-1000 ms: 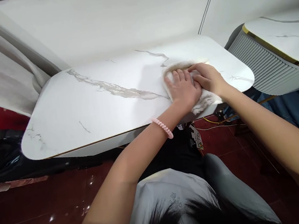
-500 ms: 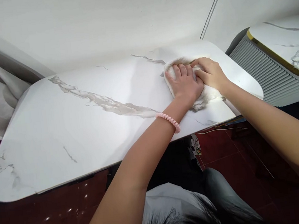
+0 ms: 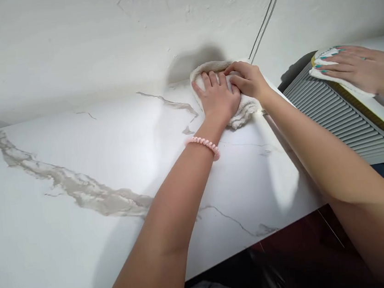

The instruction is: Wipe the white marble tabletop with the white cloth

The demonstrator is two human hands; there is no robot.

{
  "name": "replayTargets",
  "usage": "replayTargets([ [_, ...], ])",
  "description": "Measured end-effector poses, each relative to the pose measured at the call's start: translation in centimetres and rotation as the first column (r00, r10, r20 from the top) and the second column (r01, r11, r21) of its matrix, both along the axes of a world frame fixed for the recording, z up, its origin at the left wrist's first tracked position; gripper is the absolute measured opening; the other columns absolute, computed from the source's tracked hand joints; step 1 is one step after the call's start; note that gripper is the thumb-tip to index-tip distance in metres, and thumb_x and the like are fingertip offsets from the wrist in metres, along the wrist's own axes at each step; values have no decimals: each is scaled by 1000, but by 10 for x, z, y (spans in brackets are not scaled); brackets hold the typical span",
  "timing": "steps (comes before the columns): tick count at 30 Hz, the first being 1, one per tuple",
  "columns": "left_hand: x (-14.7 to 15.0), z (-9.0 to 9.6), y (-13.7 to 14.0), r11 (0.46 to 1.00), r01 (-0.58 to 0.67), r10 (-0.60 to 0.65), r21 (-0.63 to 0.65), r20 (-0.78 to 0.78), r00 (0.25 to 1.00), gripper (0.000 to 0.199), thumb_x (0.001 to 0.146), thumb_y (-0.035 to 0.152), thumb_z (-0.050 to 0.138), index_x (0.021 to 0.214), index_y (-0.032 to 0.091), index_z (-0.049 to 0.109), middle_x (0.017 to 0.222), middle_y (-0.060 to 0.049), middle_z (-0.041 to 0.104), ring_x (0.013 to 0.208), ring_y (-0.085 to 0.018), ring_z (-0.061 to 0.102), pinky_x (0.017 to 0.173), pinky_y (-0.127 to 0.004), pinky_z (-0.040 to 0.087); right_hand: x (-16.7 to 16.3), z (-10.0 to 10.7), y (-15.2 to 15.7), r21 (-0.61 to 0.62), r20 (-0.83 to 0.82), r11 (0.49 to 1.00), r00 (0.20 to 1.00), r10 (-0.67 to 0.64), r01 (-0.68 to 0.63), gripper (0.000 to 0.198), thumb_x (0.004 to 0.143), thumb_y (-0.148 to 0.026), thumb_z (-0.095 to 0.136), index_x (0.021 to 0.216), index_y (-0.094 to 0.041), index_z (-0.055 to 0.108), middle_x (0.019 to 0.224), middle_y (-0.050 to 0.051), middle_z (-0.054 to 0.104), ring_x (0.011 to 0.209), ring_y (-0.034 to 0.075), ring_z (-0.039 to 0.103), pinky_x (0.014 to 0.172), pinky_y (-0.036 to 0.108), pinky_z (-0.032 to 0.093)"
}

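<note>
A bunched white cloth (image 3: pixel 244 112) lies at the back edge of a white marble-patterned tabletop (image 3: pixel 111 167), up against the wall. My left hand (image 3: pixel 217 96), with a pink coiled band at the wrist, presses flat on the cloth with its fingers spread. Close beside it, my right hand (image 3: pixel 247 81) has its fingers curled on the cloth's right part, thumb side touching my left hand. The cloth under both palms is hidden.
A white wall (image 3: pixel 80 50) with two dark lines rises behind the table. To the right stands a second table with a grey ribbed side (image 3: pixel 341 117) and gold trim. Another person's hands (image 3: pixel 360 67), with teal nails, rest on a white cloth there. Dark red floor (image 3: pixel 303 242) shows below.
Both my hands have moved the cloth farther back on the tabletop, toward the wall. My view has come closer to the table. The other person's hands have come farther into view.
</note>
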State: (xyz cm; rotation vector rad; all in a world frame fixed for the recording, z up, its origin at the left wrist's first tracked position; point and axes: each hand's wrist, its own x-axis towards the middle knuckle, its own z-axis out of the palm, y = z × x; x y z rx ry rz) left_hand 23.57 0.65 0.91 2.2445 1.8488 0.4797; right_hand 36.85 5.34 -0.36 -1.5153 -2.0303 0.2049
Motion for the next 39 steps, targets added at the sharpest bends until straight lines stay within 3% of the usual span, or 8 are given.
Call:
replayTargets([
  [5,9,-1,20,1000,-8,7,21,12,1000,55,100,35,29,153,21,40,161,-7,37,154,-31,17,125,-58,5,16,-10,30,56,12,997,998,61,-62,19,94,-34,47,99,-29,65,105,3,72,108,28,63,101,46,50],
  [10,10,-1,11,998,43,-44,42,12,999,53,100,36,29,151,27,42,158,-5,42,154,-30,19,125,-56,5,24,-16,18,79,4,995,998,62,-62,25,96,-37,42,108,-29,63,114,3,70,115,28,62,104,49,48],
  [16,16,3,-33,999,49,-48,17,-52,997,57,101,37,27,155,20,36,163,-8,34,153,-30,21,126,-51,11,30,-13,-30,40,86,998,996,39,-42,30,99,-39,39,115,-25,60,120,6,68,121,31,59,107,54,43],
  [23,23,4,-93,997,72,-69,34,-90,994,58,101,35,25,154,13,37,161,-14,37,150,-32,28,123,-56,17,31,-4,-108,63,51,997,998,39,-43,33,93,-33,41,116,-23,64,121,7,69,117,32,60,106,56,43],
  [29,32,8,-144,994,80,-73,72,-91,993,59,102,32,26,152,4,38,157,-19,41,146,-34,33,122,-57,21,38,-1,-155,85,-10,995,999,46,-45,31,85,-29,44,106,-24,66,116,7,72,112,30,63,105,53,45],
  [35,37,8,-172,976,198,-195,92,-41,980,58,100,32,29,150,5,41,152,-20,46,142,-34,37,120,-58,25,50,1,-201,63,-14,998,999,-30,30,32,88,-31,44,110,-27,66,123,7,70,119,31,60,108,57,40],
  [39,41,10,-176,969,235,-231,82,-59,971,59,99,32,31,151,5,41,152,-21,46,143,-34,36,120,-58,26,55,1,-214,42,-18,996,996,-83,84,32,88,-33,44,110,-28,66,124,7,69,121,32,58,109,58,40],
])
